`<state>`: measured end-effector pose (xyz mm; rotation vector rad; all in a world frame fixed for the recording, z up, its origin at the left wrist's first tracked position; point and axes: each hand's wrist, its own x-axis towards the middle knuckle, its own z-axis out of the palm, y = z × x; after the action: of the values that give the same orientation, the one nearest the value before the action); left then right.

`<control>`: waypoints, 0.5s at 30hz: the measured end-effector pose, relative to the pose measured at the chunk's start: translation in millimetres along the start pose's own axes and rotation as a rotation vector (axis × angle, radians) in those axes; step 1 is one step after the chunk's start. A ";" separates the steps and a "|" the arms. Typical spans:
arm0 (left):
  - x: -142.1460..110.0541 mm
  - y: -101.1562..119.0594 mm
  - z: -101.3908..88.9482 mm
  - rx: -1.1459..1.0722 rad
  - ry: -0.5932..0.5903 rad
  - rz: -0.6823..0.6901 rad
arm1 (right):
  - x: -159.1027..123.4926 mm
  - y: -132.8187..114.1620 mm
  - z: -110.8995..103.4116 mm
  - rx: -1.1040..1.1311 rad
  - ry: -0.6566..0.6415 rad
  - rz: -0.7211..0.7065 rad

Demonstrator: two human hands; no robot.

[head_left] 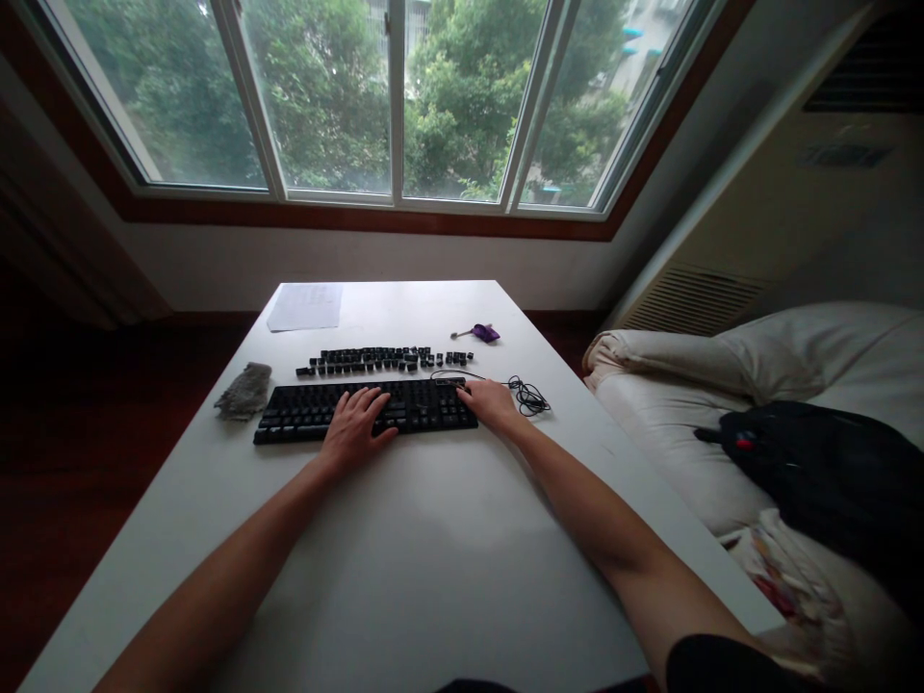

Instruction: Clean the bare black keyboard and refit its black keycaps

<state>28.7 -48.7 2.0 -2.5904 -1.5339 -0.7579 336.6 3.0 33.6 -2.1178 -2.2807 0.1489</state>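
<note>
A black computer keyboard (423,414) lies on the white table in front of me. Across its middle keys rests my left hand (355,423), palm down with the fingers spread. My right hand (491,402) is at the keyboard's right end, its fingers drawn together over the upper right keys. What those fingertips pinch is too small and dark to make out. Behind the keyboard, loose black keycaps (372,363) stand in uneven rows. A coiled black cable (530,397) lies just right of my right hand.
On the white table (433,558), a crumpled grey cloth (245,390) lies left of the keyboard. Farther back are a small purple item with a thin handle (485,333) and a paper sheet (305,307). A pale sofa (650,414) holding a black bag (815,472) stands at right.
</note>
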 end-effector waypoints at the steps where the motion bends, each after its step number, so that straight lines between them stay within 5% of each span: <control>1: -0.1 -0.5 1.0 0.002 -0.006 -0.001 | -0.8 -0.8 0.9 -0.006 0.013 0.003; 15: 0.2 -0.3 0.1 -0.014 -0.019 -0.014 | -12.8 -11.0 -0.7 -0.043 0.153 0.017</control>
<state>28.5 -48.3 1.9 -2.6067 -1.5595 -0.7505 326.7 -10.5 35.9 -2.0885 -2.1994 -0.0604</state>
